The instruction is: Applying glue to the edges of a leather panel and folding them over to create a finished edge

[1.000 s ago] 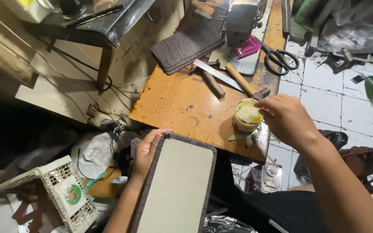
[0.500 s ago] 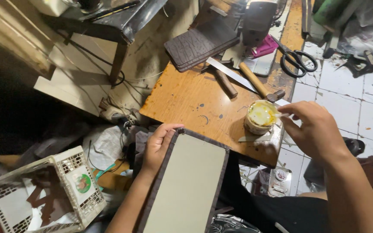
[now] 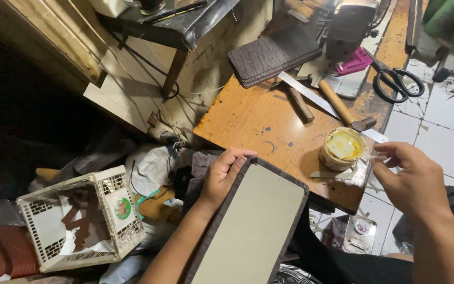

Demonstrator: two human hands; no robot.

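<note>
1. The left hand clamps the top left corner of a flat rectangular panel: fingers curl over the dark fabric-wrapped edge, with the thumb apparently underneath, though it is hidden.
2. The panel lies across the person's lap at about 6 o'clock in the head view. Its long axis runs from roughly 7 o'clock up to 1 o'clock, so its upper short edge points toward the wooden work board.
3. The panel's face is plain pale grey-beige, like card. A narrow dark brown textured border is folded over its rim, and the corners are rounded.
4. The right hand hovers at 3 o'clock with its fingers drawn together. They seem to pinch a small pale scrap or applicator; I cannot tell exactly what it is.
5. A small round tin of yellow paste stands open on the board's near right corner, just beside the right fingertips, at their 9 o'clock. The right hand is much the nearer to it; the left is well apart from it.
6. The tin sits at about 1 o'clock from the panel's upper edge, near it but not touching.
7. Further up the board, toward 12 o'clock, lie a wooden-handled hammer, a long flat blade and a stack of dark textured sheets. Black-handled scissors rest at 2 o'clock, and a white plastic crate stands at 8 o'clock.
</note>
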